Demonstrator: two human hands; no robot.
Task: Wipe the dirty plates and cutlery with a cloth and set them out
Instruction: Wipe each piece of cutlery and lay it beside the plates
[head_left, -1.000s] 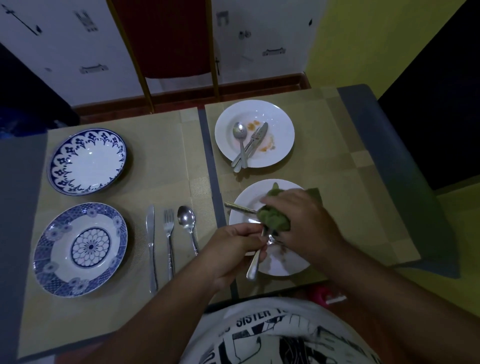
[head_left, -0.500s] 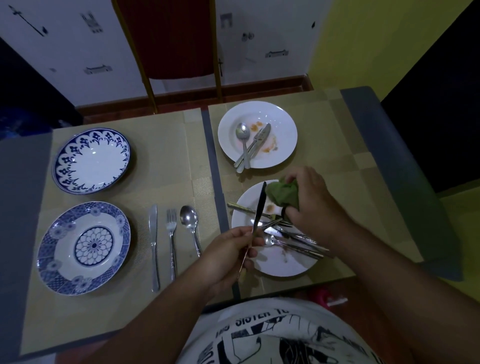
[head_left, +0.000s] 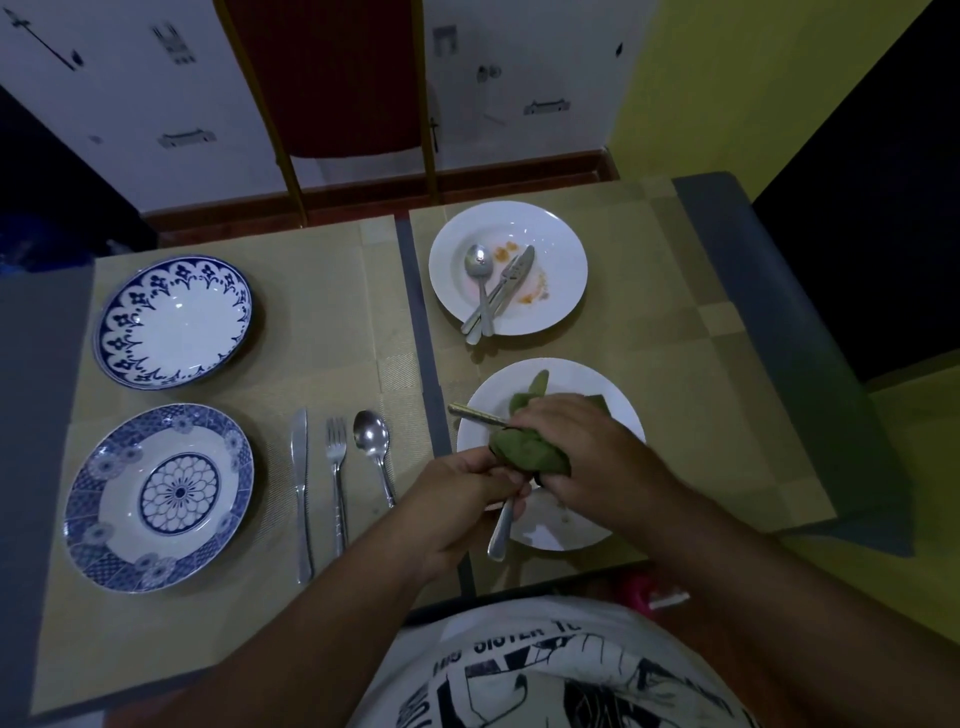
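Fingers (head_left: 496, 475) of left hand (head_left: 462, 493) curl round cutlery handle (head_left: 500, 535); right hand (head_left: 587, 457) clutches green cloth (head_left: 524, 452) above white plate (head_left: 566, 525).

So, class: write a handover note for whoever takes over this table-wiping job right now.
Left hand grips a utensil by its handle; right hand holds the cloth round its other end, over the near white plate.
Done, on the left mat: far blue plate, near blue plate, knife, fork, spoon.
To do: this utensil, a second utensil on the near white plate, that plate, the stained far white plate and its cutlery.
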